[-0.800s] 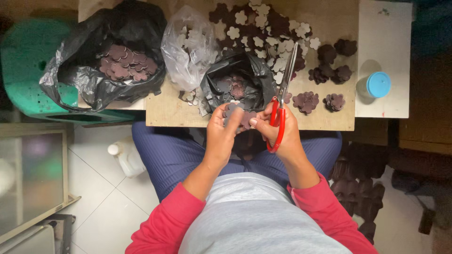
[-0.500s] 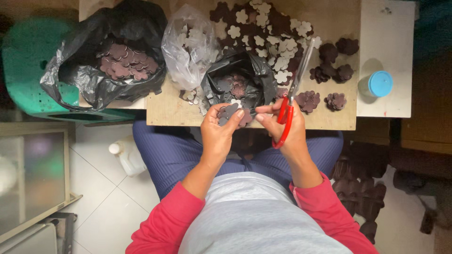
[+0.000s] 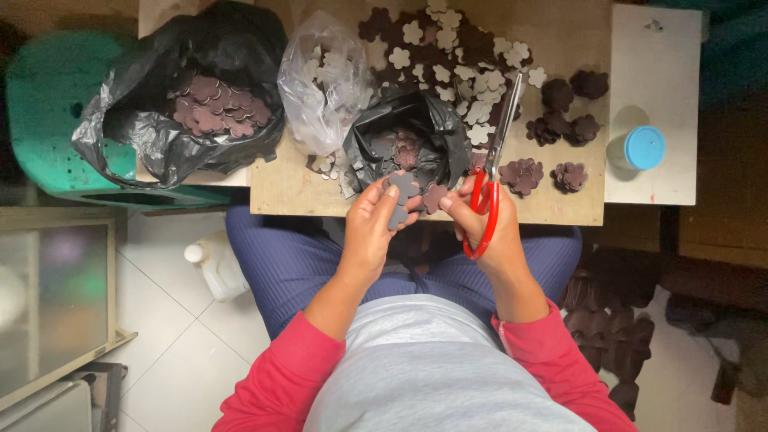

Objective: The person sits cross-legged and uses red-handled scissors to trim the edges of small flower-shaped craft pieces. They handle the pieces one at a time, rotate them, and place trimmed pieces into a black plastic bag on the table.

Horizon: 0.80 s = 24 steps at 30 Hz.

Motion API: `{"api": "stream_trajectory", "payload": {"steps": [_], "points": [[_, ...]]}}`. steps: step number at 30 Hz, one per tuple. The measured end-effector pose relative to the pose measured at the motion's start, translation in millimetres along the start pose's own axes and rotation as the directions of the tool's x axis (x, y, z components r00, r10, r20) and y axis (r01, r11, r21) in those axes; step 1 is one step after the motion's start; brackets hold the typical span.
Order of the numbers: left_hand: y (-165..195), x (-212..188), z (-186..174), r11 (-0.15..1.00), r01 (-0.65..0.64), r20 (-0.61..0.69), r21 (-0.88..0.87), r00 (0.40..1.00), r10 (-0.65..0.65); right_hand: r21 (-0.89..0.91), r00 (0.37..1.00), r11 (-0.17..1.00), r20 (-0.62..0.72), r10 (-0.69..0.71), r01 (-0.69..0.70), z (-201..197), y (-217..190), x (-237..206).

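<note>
Seen from above, at the near edge of a wooden board. Left hand pinching a grey flower-shaped cutout between thumb and fingers, just off the board's edge. Right hand closed through the red handles of scissors, blades pointing away across the board; a brown cutout touching its fingertips, grip unclear. Beyond the hands, a small black bag of cutouts, contents dim. Left of it a clear bag, then a large black bag. Loose cutouts at the board's far side, partly cut off.
</note>
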<state>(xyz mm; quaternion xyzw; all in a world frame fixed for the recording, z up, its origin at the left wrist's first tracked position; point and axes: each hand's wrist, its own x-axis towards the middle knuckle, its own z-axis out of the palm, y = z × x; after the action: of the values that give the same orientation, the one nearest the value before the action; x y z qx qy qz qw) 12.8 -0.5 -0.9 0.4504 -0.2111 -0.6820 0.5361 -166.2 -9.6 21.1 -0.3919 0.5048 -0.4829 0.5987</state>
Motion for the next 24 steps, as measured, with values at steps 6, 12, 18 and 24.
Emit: {"api": "stream_trajectory", "payload": {"steps": [6,12,18,24], "points": [[-4,-1,-3,0.989,-0.093,-0.113,0.112,0.988,0.105,0.016,0.999,1.000,-0.028,0.026,-0.025,2,-4,-2],[-13,0,-5,0.959,-0.188,-0.145,0.213,0.964,0.221,0.002,1.000,1.000,0.027,0.000,0.000,-1,0,-2],[-15,-1,-3,0.979,-0.135,0.052,0.155,0.990,0.129,-0.097,0.999,0.995,0.033,0.030,-0.027,0,13,3],[-5,-3,1,0.979,-0.074,-0.057,0.190,0.995,0.086,-0.152,0.972,0.964,-0.056,-0.230,0.219,-8,18,15]]}}
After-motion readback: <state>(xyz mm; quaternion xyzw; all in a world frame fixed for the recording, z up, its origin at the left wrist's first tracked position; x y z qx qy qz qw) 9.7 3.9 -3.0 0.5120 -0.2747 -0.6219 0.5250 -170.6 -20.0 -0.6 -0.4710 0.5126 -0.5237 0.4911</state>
